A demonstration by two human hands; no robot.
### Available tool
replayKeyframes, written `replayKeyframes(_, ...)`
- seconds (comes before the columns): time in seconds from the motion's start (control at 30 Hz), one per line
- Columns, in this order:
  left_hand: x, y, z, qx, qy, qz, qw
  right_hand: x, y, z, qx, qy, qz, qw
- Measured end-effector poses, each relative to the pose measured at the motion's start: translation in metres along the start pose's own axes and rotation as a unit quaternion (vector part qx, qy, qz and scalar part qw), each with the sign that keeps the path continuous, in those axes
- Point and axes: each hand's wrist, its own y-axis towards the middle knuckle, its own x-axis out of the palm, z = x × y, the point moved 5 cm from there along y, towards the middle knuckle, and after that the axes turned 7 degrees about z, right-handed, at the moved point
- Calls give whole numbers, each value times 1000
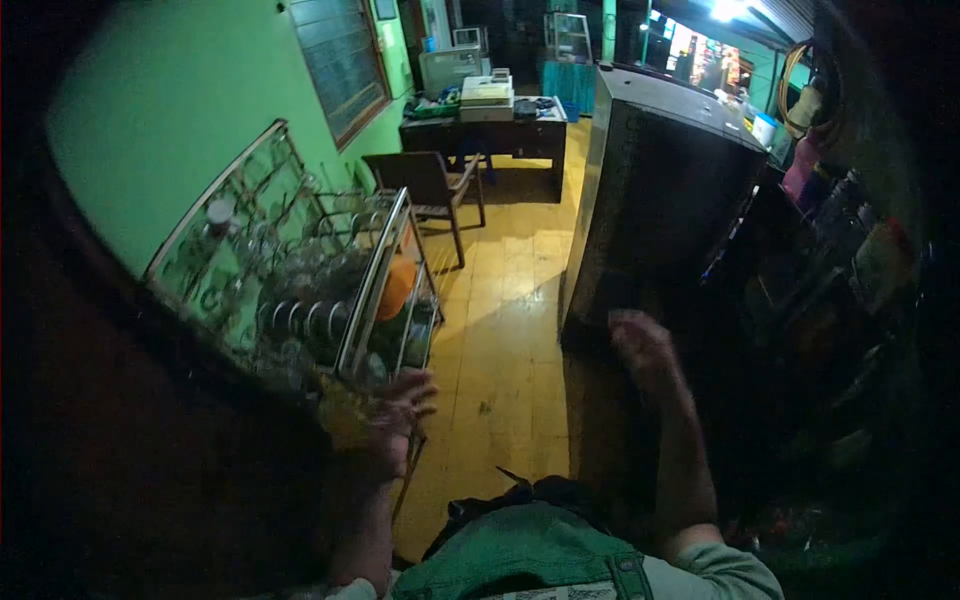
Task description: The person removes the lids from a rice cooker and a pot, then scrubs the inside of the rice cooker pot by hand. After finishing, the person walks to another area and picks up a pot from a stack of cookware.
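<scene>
My left hand is raised at the lower centre-left, its fingers apart and nothing in them. It is nearest to the metal dish rack, which holds plates and glassware, with an orange item at its side. On the right, my right hand hangs in front of the tall dark cabinet. That hand is blurred and dim, and how its fingers are set is hard to make out. Below both arms, green cloth covers my front.
Yellow floor tiles run between the rack and the cabinet. Farther back stand a wooden chair and a dark desk with boxes on it. A green wall borders the left; cluttered items fill the right.
</scene>
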Motion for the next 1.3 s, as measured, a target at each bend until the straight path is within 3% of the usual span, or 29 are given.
replayKeyframes(0.03,-23,20,-72,-52,165,-24,985,6,-18,49,75,-73,-43,994)
replayKeyframes(0.1,-81,59,-173,-131,340,-92,927,38,-70,160,184,-216,-214,935)
replayKeyframes(0.17,-98,93,-231,-224,347,-144,899,48,-124,223,404,-212,-319,830)
replayKeyframes(0.2,-104,107,-246,-276,363,-153,877,68,-182,314,415,-148,-376,815)
replayKeyframes(0.3,-155,152,-315,-342,407,-135,836,99,-165,366,379,-165,-429,803)
replayKeyframes(0.37,-195,172,-345,-324,418,-105,842,128,-144,420,454,-188,-448,747)
replayKeyframes(0.4,-202,172,-344,-336,424,-107,834,143,-110,433,469,-125,-450,750)
replayKeyframes(0.43,-211,195,-345,-364,487,-87,789,152,-22,380,505,-105,-422,745)
replayKeyframes(0.47,-216,221,-351,-384,545,-69,742,177,17,400,414,-121,-432,792)
replayKeyframes(0.53,-270,241,-410,-370,509,-75,773,241,73,488,272,-124,-462,835)
replayKeyframes(0.57,-267,265,-408,-374,498,-69,779,245,138,466,295,-118,-449,835)
replayKeyframes(0.6,-258,296,-404,-375,488,-63,785,253,203,447,248,-101,-416,869)
replayKeyframes(0.73,-246,438,-439,-420,468,1,778,295,354,501,298,-50,-294,907)
replayKeyframes(0.8,-249,527,-476,-421,332,61,842,302,401,539,299,-43,-220,927)
replayKeyframes(0.87,-234,630,-500,-395,367,-13,842,309,410,593,313,-80,-221,920)
replayKeyframes(0.93,-195,741,-515,-346,365,-43,863,304,383,648,430,-81,-274,856)
replayKeyframes(0.97,-192,793,-544,-210,386,-92,894,299,354,673,491,-91,-266,824)
replayKeyframes(1.0,-168,846,-542,-270,391,-111,873,285,344,669,532,-116,-302,782)
replayKeyframes(1.03,-135,899,-531,-266,389,-134,872,270,325,674,568,-141,-340,736)
replayKeyframes(1.07,-99,952,-523,-261,389,-158,869,267,297,696,537,-212,-345,740)
replayKeyframes(1.17,-1,1096,-517,-185,387,-266,863,247,289,654,612,-87,-319,718)
replayKeyframes(1.3,164,1244,-516,-95,370,-382,842,261,313,685,710,-40,-220,667)
